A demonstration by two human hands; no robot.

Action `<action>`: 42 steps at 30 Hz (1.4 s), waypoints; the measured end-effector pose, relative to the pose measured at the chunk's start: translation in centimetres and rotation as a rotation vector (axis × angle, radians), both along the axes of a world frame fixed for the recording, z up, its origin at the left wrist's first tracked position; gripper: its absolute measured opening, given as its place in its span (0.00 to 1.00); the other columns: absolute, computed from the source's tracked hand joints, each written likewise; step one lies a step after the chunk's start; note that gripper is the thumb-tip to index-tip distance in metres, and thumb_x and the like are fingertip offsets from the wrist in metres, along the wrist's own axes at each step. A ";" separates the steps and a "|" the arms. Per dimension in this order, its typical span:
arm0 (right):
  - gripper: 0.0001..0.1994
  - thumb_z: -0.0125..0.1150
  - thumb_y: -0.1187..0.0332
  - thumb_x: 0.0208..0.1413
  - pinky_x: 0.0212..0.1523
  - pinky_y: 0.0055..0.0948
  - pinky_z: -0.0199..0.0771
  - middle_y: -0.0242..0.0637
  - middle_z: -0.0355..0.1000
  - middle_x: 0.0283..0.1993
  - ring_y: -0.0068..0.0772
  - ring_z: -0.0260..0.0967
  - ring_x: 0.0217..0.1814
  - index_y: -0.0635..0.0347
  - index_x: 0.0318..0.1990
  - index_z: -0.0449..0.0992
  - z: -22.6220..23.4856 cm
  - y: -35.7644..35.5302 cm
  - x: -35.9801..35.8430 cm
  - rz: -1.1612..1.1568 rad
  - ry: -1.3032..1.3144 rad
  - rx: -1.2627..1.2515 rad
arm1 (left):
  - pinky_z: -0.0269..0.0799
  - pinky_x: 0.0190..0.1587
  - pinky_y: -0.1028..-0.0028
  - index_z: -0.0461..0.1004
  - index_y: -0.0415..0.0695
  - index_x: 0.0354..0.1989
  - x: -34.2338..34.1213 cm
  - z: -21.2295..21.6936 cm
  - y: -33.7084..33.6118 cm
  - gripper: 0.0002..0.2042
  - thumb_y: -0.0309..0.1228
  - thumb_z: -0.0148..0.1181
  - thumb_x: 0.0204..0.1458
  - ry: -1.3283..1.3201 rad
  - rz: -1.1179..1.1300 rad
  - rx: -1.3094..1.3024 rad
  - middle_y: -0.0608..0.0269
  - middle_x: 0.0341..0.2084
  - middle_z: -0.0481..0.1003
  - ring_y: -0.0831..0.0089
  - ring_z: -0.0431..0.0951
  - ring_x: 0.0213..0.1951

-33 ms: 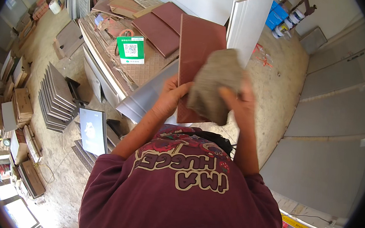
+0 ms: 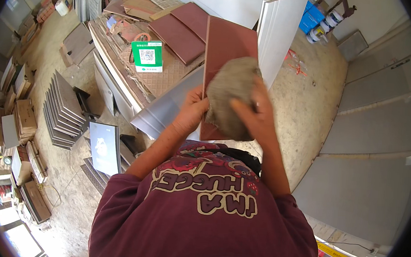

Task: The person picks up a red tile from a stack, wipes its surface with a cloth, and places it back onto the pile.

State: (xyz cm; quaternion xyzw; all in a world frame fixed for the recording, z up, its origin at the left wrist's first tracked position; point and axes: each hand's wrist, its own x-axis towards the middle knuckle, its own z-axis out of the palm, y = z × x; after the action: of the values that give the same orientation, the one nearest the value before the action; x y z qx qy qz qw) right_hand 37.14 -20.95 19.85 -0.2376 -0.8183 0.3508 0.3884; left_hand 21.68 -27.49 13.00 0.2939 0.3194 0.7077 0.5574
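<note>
Left hand (image 2: 191, 114) clamped on the left edge of a reddish-brown tile (image 2: 226, 48), thumb over the face, holding it up on end in front of the chest. Right hand (image 2: 257, 114) closed on a grey-brown rag (image 2: 231, 99), pressing it flat against the lower half of the tile's face. The two hands sit close together, only the tile's width between them. Compared with the picture taken at the same instant, nothing has moved: same grip, same rag position, so the wiping contact is in hand and the upper part of the face is bare of the rag. Tile's top edge reaches up beside a tall white panel (image 2: 280, 33) leaning to its right. Behind and left, a low stack of sample boards (image 2: 166, 74) carries two more dark red tiles (image 2: 181, 35) lying flat near its far edge and a green-and-white card (image 2: 147, 55) standing toward its left side. A fanned row of grey tiles (image 2: 62, 110) leans on the dusty concrete floor (image 2: 309, 103) further left. Blue containers (image 2: 315, 19) sit at the far right corner of the floor.
</note>
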 end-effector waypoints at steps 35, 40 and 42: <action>0.13 0.53 0.68 0.56 0.39 0.25 0.71 0.36 0.72 0.40 0.25 0.70 0.38 0.65 0.46 0.71 -2.1 6.6 7.5 -0.385 0.782 -0.624 | 0.72 0.42 0.72 0.67 0.34 0.43 -6.4 2.3 5.5 0.12 0.25 0.52 0.50 -0.161 0.247 -0.154 0.57 0.36 0.73 0.69 0.75 0.38; 0.12 0.53 0.70 0.56 0.40 0.28 0.72 0.37 0.72 0.41 0.29 0.70 0.39 0.64 0.46 0.71 -2.1 5.6 9.5 -0.437 0.826 -0.582 | 0.73 0.42 0.69 0.66 0.35 0.43 -9.8 0.1 10.1 0.13 0.24 0.53 0.49 -0.208 0.333 -0.165 0.57 0.38 0.72 0.67 0.74 0.39; 0.12 0.53 0.70 0.55 0.40 0.29 0.73 0.38 0.72 0.41 0.30 0.71 0.39 0.64 0.45 0.71 -1.9 4.9 9.7 -0.441 0.847 -0.573 | 0.74 0.42 0.66 0.65 0.36 0.43 -10.5 -0.5 11.3 0.13 0.23 0.53 0.48 -0.209 0.377 -0.207 0.57 0.39 0.71 0.66 0.74 0.39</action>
State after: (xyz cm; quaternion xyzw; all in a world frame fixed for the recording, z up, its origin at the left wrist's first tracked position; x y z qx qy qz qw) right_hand 46.83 -16.07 17.96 -0.3375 -0.3936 0.5344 0.6675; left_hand 11.14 -16.16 12.53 0.0957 0.3802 0.7894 0.4724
